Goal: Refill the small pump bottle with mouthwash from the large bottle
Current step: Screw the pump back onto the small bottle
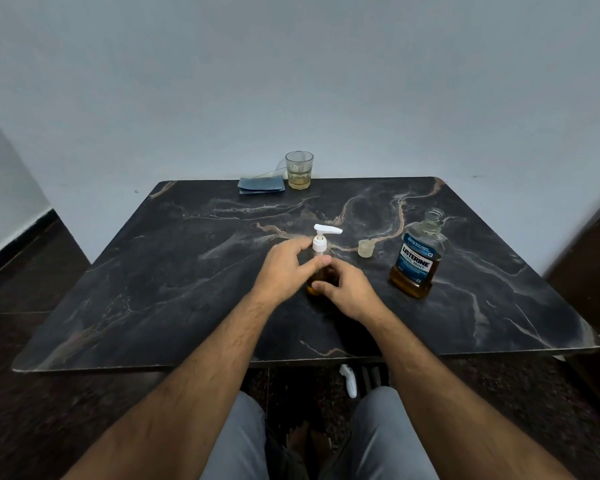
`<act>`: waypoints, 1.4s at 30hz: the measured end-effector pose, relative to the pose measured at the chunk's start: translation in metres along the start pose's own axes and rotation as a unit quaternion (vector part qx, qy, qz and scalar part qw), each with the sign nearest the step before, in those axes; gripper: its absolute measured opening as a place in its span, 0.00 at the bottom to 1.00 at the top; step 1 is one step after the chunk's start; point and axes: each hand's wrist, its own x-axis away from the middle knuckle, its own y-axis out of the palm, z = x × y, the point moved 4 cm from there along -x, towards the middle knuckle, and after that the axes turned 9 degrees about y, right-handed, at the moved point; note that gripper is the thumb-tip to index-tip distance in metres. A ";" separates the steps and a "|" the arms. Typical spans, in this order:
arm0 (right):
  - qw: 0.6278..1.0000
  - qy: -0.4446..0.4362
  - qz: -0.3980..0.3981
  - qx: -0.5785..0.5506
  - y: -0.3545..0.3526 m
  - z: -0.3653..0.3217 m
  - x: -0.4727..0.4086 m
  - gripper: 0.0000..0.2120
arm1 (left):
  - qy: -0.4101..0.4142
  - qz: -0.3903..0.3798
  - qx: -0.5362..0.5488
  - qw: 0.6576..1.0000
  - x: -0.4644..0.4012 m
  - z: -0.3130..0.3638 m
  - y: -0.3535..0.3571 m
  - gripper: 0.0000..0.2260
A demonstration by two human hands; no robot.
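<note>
While the right hand (349,289) wraps the small pump bottle (321,271) and the left hand (284,268) pinches its white collar, he seems to be screwing the pump home, with recapping the open large bottle (417,259), just right of that grip, due next.

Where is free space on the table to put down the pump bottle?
Free: the left half of the table, and the near right corner before the Listerine bottle. Crowded: the centre, with both hands, the pump bottle and the cap.
</note>
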 end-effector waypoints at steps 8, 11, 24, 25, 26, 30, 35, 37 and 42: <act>0.994 0.017 0.080 0.074 -0.005 0.013 0.013 0.20 | -0.047 0.033 0.003 0.998 0.015 -0.018 -0.003 0.22; 0.987 0.039 0.139 0.068 -0.015 0.021 0.011 0.16 | -0.067 0.058 -0.010 0.996 0.015 -0.025 -0.014 0.24; 0.951 0.226 0.201 0.069 -0.038 0.034 -0.056 0.29 | -0.115 0.081 0.020 0.990 0.020 -0.050 -0.027 0.28; 0.949 0.235 0.196 0.067 -0.038 0.037 -0.062 0.28 | -0.119 0.080 0.023 0.989 0.022 -0.051 -0.026 0.29; 0.948 0.243 0.193 0.068 -0.039 0.038 -0.065 0.27 | -0.122 0.078 0.026 0.989 0.024 -0.052 -0.025 0.30; 0.952 0.242 0.179 0.062 -0.037 0.041 -0.072 0.18 | -0.122 0.109 0.012 0.987 0.036 -0.050 -0.023 0.30; 0.964 0.174 0.194 0.058 -0.036 0.024 -0.055 0.12 | -0.062 0.242 -0.021 0.968 0.057 -0.022 -0.020 0.13; 0.970 0.118 0.207 0.039 -0.037 0.014 -0.043 0.12 | -0.034 0.252 -0.005 0.967 0.061 -0.012 -0.011 0.09; 0.969 0.018 0.229 -0.093 -0.067 -0.022 -0.003 0.09 | -0.004 0.191 0.033 0.981 0.053 0.012 0.025 0.07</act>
